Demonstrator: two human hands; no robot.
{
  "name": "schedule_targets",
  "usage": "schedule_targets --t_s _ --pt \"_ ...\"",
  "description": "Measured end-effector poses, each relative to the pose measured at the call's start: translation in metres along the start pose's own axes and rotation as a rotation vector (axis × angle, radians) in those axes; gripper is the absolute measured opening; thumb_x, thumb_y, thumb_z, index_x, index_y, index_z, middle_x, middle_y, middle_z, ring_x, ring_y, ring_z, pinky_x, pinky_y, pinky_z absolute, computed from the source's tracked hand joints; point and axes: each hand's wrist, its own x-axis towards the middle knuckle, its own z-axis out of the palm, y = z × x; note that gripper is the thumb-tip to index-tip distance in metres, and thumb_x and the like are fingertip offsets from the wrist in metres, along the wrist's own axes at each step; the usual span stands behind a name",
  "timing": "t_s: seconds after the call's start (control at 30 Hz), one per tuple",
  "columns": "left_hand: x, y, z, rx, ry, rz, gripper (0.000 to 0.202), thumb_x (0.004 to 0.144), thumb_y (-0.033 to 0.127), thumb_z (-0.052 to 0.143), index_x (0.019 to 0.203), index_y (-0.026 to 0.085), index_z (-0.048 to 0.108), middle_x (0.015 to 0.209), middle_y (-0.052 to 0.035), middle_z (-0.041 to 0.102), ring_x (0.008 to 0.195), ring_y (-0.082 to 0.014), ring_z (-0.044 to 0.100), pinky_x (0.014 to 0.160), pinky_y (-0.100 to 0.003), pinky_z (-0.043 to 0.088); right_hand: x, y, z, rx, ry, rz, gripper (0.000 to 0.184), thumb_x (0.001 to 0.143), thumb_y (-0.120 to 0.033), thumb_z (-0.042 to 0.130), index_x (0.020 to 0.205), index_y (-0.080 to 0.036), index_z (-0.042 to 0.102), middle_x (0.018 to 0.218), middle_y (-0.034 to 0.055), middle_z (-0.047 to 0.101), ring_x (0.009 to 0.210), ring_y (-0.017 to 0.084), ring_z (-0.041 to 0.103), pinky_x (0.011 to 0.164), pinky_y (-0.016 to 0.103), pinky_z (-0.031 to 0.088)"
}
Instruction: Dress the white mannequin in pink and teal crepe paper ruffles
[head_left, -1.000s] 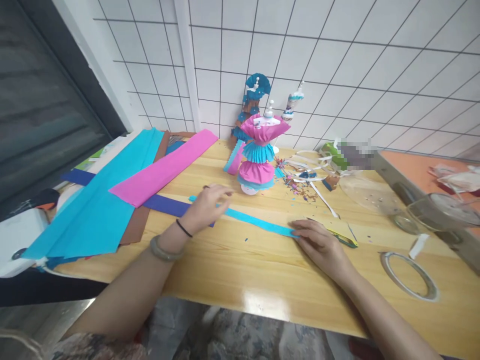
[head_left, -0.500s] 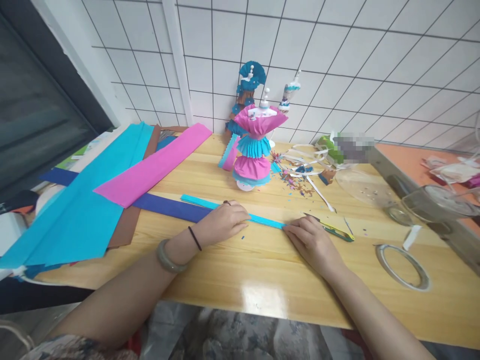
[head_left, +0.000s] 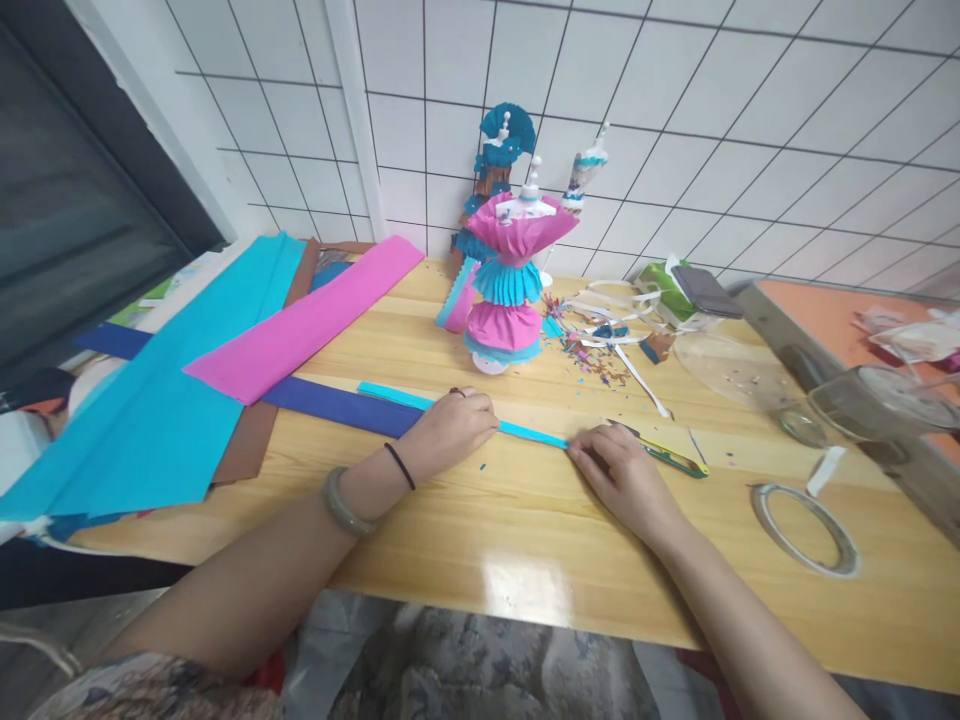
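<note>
A long turquoise paper strip lies across the wooden table. My left hand rests on the strip's middle, fingers curled down and pressing it flat. My right hand pins the strip's right end with bent fingers. Just past my right hand lies a pair of scissors with yellow-green handles. Behind the strip stands a paper dress figure in pink and turquoise.
Sheets of turquoise, pink, dark blue and brown paper overlap at the left. Paper scraps and white ribbon lie by the figure. A tape ring, a clear lid and a glass jar sit right.
My left hand slid right along the strip toward my right hand, and the strip's free length between them shortened. The view shifted slightly.
</note>
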Motion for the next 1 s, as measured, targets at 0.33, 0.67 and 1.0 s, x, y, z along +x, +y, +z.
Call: schedule_targets --t_s 0.33,0.67,1.0 --pt "-0.007 -0.008 -0.007 0.023 0.013 -0.031 0.019 0.087 0.019 0.048 0.081 0.016 0.066 0.083 -0.0055 0.061 0.085 -0.0188 0.054 0.077 -0.032 0.04 -0.001 0.001 0.001 -0.043 0.022 0.03 0.019 0.091 -0.031 0.047 0.081 -0.02 0.059 0.081 0.0072 0.063 0.079 0.022 0.056 0.074 0.037 0.043" --pt "-0.009 -0.02 -0.01 -0.138 0.035 -0.227 0.017 0.083 0.026 0.055 0.076 0.016 0.068 0.08 -0.0065 0.064 0.084 -0.0202 0.059 0.079 -0.033 0.043 0.0 0.0 0.001 -0.09 0.068 0.059 0.019 0.089 -0.032 0.048 0.077 -0.021 0.058 0.074 0.0062 0.06 0.075 0.022 0.054 0.071 0.036 0.042" --pt "-0.008 -0.019 -0.01 -0.094 0.039 -0.302 0.024 0.085 0.028 0.05 0.073 0.015 0.066 0.077 -0.0067 0.063 0.08 -0.0197 0.058 0.078 -0.033 0.044 -0.002 0.001 0.003 -0.129 0.088 0.109 0.017 0.087 -0.029 0.051 0.073 -0.021 0.055 0.072 0.0055 0.06 0.074 0.023 0.052 0.072 0.038 0.043"
